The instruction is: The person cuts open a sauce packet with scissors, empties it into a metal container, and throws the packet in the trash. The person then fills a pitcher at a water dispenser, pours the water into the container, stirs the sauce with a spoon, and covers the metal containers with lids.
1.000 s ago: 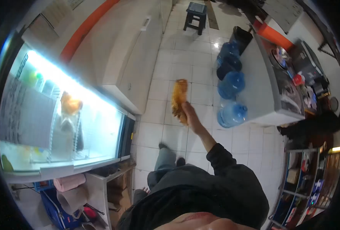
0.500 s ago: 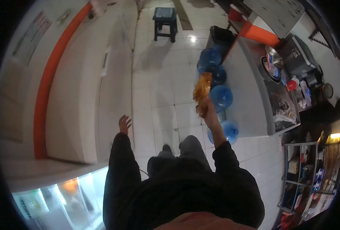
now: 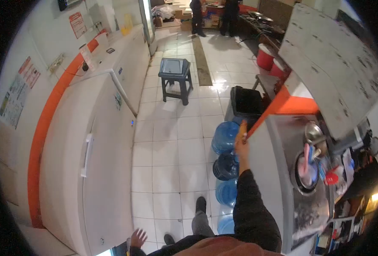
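My right hand (image 3: 242,149) is stretched forward and closed on a crinkled amber bag (image 3: 242,128), of which only a narrow part shows. Beneath and beside that hand stand blue water jugs (image 3: 226,136) in a row along the side of the counter (image 3: 261,158). A black bin (image 3: 245,102) is just beyond the bag. My left hand (image 3: 138,237) hangs low at the bottom left with its fingers spread, holding nothing, near the white chest freezer (image 3: 108,170).
A dark stool (image 3: 175,77) stands on the tiled floor ahead. Two people (image 3: 197,17) are at the far end. Red buckets (image 3: 265,56) stand at the back right. The sink (image 3: 302,213) holds a bowl and utensils (image 3: 307,170).
The view has swung from the lit fridge toward the room and moved forward. My right hand has carried the amber bag closer to the bin. My left hand sits lower in view.
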The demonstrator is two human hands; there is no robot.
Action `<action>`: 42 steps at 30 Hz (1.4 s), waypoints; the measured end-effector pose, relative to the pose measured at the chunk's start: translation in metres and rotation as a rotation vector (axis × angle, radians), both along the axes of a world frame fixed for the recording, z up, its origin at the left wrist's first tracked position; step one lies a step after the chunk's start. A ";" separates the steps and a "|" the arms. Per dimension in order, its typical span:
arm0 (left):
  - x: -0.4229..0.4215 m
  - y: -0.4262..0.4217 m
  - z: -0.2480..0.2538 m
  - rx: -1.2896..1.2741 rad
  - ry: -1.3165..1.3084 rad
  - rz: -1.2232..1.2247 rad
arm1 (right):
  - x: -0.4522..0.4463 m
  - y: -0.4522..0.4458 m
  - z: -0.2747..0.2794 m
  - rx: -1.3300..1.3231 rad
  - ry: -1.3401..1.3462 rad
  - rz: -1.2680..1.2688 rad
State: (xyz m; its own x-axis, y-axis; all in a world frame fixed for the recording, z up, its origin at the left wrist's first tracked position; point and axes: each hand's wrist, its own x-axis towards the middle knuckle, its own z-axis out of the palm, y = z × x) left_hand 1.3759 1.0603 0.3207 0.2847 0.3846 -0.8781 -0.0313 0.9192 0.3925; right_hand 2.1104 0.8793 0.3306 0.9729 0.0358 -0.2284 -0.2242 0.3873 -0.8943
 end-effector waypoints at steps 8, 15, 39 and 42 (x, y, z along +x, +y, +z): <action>0.008 0.003 0.006 0.037 0.038 0.508 | 0.240 0.035 0.069 -0.394 -0.055 0.094; 0.038 -0.003 0.099 0.370 -0.477 0.554 | 0.092 0.060 -0.132 -0.837 -0.572 0.357; -0.318 -0.600 0.015 0.013 0.431 -0.089 | -0.781 -0.006 -0.085 -1.465 -1.327 2.857; -0.360 -0.633 -0.004 0.067 0.161 0.016 | -0.890 -0.027 -0.084 -1.504 -1.144 2.863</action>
